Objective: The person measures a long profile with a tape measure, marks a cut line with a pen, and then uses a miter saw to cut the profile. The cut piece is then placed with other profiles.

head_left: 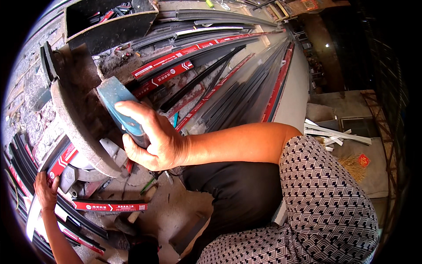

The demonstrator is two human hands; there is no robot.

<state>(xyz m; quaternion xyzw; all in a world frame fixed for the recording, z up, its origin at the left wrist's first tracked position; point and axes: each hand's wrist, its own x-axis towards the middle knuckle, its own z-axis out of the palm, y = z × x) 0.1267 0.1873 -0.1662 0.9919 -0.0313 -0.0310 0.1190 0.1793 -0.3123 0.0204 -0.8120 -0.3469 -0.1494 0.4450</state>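
My right hand [160, 143] is wrapped round the worn blue handle [116, 97] of a cut-off saw, with the thumb lying along its top. Beside the handle curves the saw's dusty grey blade guard [81, 127]; the blade itself cannot be made out clearly. At the lower left, my left hand [45, 193] grips a dark metal profile [61, 163] with red printed film on it. That profile lies against the saw's clamp [69, 178], under the guard. A short red-filmed profile piece [110, 206] rests nearer to me.
Long dark profiles [246, 99], several with red film, fan out at the far side. A black box [110, 39] of offcuts stands at the back left. More profiles [26, 163] lie left of the saw, white strips [338, 134] at the right.
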